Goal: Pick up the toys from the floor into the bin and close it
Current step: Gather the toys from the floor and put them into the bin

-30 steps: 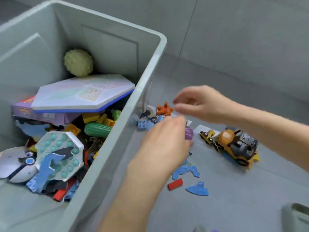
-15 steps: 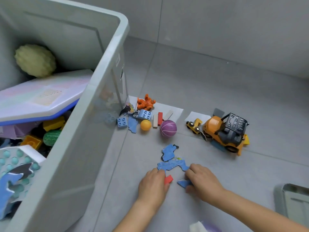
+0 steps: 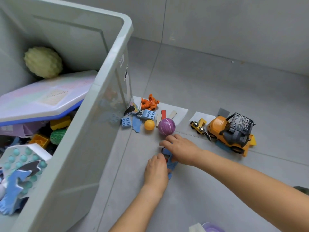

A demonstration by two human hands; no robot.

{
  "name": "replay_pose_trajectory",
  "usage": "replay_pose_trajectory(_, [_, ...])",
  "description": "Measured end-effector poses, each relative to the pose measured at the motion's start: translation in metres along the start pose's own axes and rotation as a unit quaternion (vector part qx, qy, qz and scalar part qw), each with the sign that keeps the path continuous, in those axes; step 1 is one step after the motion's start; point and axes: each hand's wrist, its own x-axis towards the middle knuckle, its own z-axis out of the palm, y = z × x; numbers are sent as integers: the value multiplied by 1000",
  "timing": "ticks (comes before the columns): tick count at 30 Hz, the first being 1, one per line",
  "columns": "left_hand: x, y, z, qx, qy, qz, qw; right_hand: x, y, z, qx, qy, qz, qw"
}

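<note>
Grey tiled floor (image 3: 217, 91); grey wall (image 3: 234, 27) behind; purple item (image 3: 213, 228), perhaps lid, at bottom edge.

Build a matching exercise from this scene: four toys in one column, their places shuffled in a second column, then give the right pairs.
Toys
1. purple ball
2. orange figure
3. toy forklift
4. bumpy pale ball

Places
A. inside the bin, against its far wall
B. on the floor, right next to the right hand
C. on the floor, farthest right of the toys
D. just beyond the blue bricks, near the bin's corner

Pairs: 1-B, 2-D, 3-C, 4-A.
</note>
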Motion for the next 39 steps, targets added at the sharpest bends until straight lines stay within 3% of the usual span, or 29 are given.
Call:
replay_pose_trajectory(6, [-6,-1,6,24,-10,6,1000,-3,5,4,74,-70,77,992])
replay_pose_trajectory(11, [-8,-6,0,32,-26,14,999,-17,7,5,164,-61,91,980])
replay_pose_trajectory(15, [-8,-16,-13,-116,6,-14,993,-29,9,-7,301,-36,112,946])
replay_pose_trajectory(20, [8,-33,-45,-390,112,-104,908,-39,9,-47,462,81,144,871])
replay_pose_trajectory(22, [16,-34,-58,-449,110,-139,876,-30,13,-59,434,123,158,879])
replay_pose_trajectory(25, [20,-28,-73,-558,81,-183,805,-11,10,-71,388,121,143,902])
replay_pose_trajectory(27, [13,-20,-86,-576,74,-168,796,-7,-1,-84,448,171,131,868])
replay_pose_trajectory(28, [5,-13,-95,-568,83,-135,808,-11,-10,-96,506,210,113,829])
replay_pose_trajectory(31, [-33,18,-142,-564,146,35,812,-29,-31,-142,625,323,43,710])
replay_pose_trajectory(33, [-63,31,-184,-541,224,122,801,-41,-48,-175,631,368,-10,683])
replay_pose_trajectory(35, [-88,24,-229,-490,342,155,787,-44,-72,-205,612,372,-53,696])
replay_pose_trajectory(37, [-106,-2,-265,-441,425,126,781,-37,-99,-225,582,353,-77,728])
replay_pose_trajectory(39, [-123,-32,-285,-371,452,53,809,-24,-128,-238,504,346,-113,783])
